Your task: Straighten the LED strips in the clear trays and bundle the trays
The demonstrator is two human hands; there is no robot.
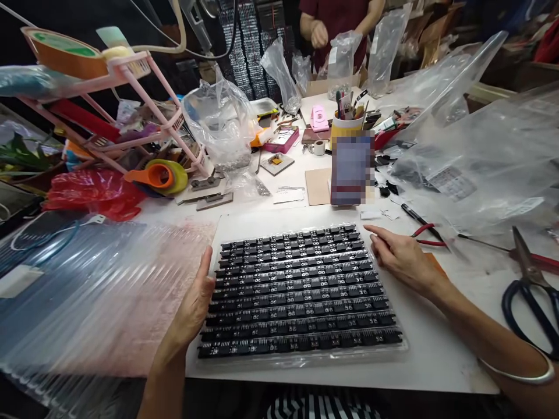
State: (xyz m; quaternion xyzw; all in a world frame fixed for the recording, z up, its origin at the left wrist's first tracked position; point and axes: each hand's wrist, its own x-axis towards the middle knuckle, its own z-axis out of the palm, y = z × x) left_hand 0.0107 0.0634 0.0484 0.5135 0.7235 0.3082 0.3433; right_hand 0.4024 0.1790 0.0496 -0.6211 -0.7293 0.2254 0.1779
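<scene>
A clear plastic tray (340, 356) lies flat on the white work surface in front of me, filled with rows of small black parts (301, 291) with metal pins. My left hand (197, 297) rests along the tray's left edge, its fingers stretched out and pointing away from me; part of it is turned out of sight. Beside the far right corner, my right hand (399, 256) has its index finger extended and the others loosely bent. Nothing shows in its grasp. A bracelet circles the right forearm.
Stacked clear plastic trays (100, 297) lie on the left. Large scissors (530, 285) and red-handled pliers (425, 230) are to the right, near clear bags (480, 163). A pink rack (144, 87) stands back left, a pen cup (347, 125) behind a pixelated object. Another person (336, 26) stands opposite.
</scene>
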